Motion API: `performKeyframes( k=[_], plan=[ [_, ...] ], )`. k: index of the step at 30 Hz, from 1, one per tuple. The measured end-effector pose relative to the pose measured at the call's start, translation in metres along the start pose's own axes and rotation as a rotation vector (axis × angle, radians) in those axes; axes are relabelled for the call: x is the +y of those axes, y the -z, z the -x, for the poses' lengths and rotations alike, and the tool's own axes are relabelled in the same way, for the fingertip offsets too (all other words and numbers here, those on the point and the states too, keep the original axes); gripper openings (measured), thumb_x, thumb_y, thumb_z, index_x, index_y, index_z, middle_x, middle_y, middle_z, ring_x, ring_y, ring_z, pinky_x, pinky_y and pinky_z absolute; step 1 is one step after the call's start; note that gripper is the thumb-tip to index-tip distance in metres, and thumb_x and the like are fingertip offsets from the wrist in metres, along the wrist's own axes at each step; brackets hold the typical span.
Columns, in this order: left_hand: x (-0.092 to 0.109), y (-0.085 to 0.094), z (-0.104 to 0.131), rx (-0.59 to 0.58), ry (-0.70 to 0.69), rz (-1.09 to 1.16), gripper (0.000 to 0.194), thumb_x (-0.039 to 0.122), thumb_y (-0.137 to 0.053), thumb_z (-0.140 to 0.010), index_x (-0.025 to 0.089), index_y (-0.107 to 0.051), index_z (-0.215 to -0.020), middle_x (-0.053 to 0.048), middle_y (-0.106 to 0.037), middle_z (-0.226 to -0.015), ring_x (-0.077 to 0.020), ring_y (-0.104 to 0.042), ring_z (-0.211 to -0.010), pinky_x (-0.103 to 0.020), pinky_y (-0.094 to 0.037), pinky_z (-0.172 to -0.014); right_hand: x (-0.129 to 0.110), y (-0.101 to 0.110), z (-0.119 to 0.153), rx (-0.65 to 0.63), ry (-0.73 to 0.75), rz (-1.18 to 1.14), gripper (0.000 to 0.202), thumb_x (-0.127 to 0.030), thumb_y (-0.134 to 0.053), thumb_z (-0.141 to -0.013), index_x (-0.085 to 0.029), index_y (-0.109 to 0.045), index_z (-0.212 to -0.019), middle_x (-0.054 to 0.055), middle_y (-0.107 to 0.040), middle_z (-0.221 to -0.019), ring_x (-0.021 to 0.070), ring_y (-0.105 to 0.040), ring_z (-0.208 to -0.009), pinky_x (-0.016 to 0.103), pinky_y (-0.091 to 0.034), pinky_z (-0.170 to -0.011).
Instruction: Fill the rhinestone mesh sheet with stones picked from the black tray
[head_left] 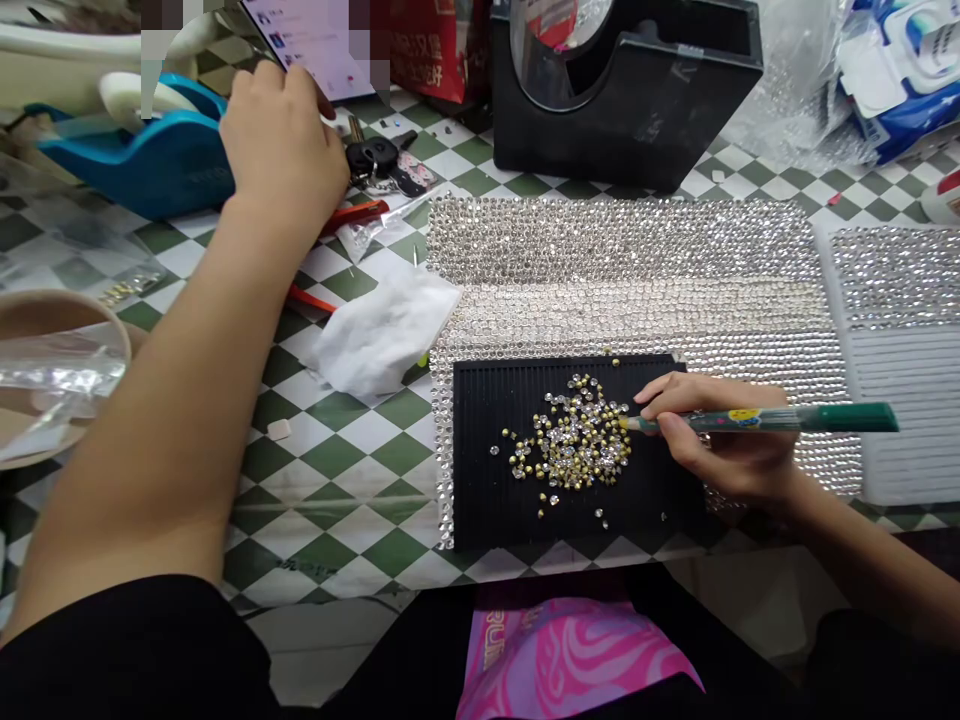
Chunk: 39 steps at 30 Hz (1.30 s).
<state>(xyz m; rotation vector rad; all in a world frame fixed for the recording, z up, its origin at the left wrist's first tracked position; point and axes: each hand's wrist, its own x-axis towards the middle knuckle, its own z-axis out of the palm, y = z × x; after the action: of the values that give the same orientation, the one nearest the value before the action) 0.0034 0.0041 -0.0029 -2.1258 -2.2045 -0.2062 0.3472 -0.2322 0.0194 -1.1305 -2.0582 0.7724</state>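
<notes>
Head view: at the right centre of the frame the right hand [720, 440] pinches a green pen-like tool [780, 418] between thumb and fingers, the tool lying nearly level with its tip at the right edge of a heap of loose rhinestones [574, 445]. The stones sit in the middle of a black ridged tray [495, 500], with bare tray all round the heap, widest toward the left and lower edges. The tray rests on a rhinestone-covered sheet [622, 270] that fills the centre and runs on toward the frame's right side.

In the upper left the left hand [281, 140] reaches far across the checked table [352, 450], fingers curled downward at the lower edge of a phone screen [315, 40]; whether they touch it I cannot tell. Just right of that hand lie keys [382, 160]; a blue tape dispenser [142, 160] is just left of it. A crumpled white tissue [382, 335] lies between forearm and sheet. A black tape dispenser [622, 90] stands at top centre.
</notes>
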Motion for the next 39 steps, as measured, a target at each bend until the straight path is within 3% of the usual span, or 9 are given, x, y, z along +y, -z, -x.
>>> performKeyframes(
  k=[16,21,25,31,36,39],
  plan=[
    [0.000,0.000,-0.001,-0.002,-0.001,-0.001,0.048,0.017,-0.032,-0.091,-0.004,-0.050,-0.131,-0.024,-0.048,-0.136,-0.0408,-0.042,-0.132,-0.055,-0.039,-0.109,0.007,0.015,0.007,0.207,-0.098,-0.040,0.020,-0.010,-0.058,-0.088,-0.026,-0.068,-0.096,0.000,-0.068,-0.087,0.0135,-0.069,-0.085,0.027,-0.059,-0.077],
    [-0.001,-0.002,0.000,0.007,-0.004,-0.004,0.047,0.018,-0.032,-0.092,-0.003,-0.049,-0.131,-0.022,-0.048,-0.136,-0.0397,-0.041,-0.133,-0.054,-0.039,-0.110,0.005,0.022,0.009,0.060,-0.094,-0.012,0.021,-0.013,-0.061,-0.086,-0.023,-0.065,-0.104,0.002,-0.069,-0.095,0.0141,-0.070,-0.090,0.025,-0.059,-0.074],
    [-0.001,-0.003,0.000,0.001,0.001,-0.014,0.047,0.018,-0.032,-0.092,-0.001,-0.048,-0.132,-0.020,-0.047,-0.138,-0.0389,-0.040,-0.133,-0.054,-0.039,-0.110,-0.001,0.025,0.008,-0.047,0.019,0.093,0.035,-0.006,-0.061,-0.082,-0.022,-0.061,-0.112,0.003,-0.070,-0.106,0.0145,-0.069,-0.100,0.026,-0.059,-0.085],
    [0.000,0.002,0.002,-0.026,0.006,-0.034,0.048,0.020,-0.029,-0.094,-0.001,-0.047,-0.134,-0.019,-0.046,-0.140,-0.0371,-0.039,-0.134,-0.051,-0.039,-0.112,-0.002,0.025,0.013,-0.088,0.184,0.281,0.040,-0.003,-0.060,-0.079,-0.020,-0.063,-0.115,0.008,-0.066,-0.120,0.0170,-0.067,-0.105,0.030,-0.057,-0.085],
    [0.000,0.006,0.004,-0.041,-0.005,-0.048,0.051,0.023,-0.023,-0.094,0.001,-0.046,-0.135,-0.019,-0.046,-0.140,-0.0357,-0.040,-0.134,-0.049,-0.039,-0.112,-0.001,0.025,0.016,-0.103,0.144,0.187,0.040,-0.003,-0.058,-0.080,-0.024,-0.063,-0.115,0.007,-0.067,-0.119,0.0174,-0.066,-0.107,0.031,-0.058,-0.084],
    [0.001,0.007,0.003,-0.043,0.001,-0.055,0.052,0.023,-0.024,-0.093,0.001,-0.046,-0.134,-0.019,-0.045,-0.140,-0.0361,-0.039,-0.135,-0.049,-0.039,-0.112,-0.001,0.022,0.019,0.017,0.049,0.126,0.041,-0.004,-0.061,-0.081,-0.024,-0.062,-0.116,0.004,-0.069,-0.113,0.0167,-0.067,-0.106,0.032,-0.058,-0.089]
  ],
)
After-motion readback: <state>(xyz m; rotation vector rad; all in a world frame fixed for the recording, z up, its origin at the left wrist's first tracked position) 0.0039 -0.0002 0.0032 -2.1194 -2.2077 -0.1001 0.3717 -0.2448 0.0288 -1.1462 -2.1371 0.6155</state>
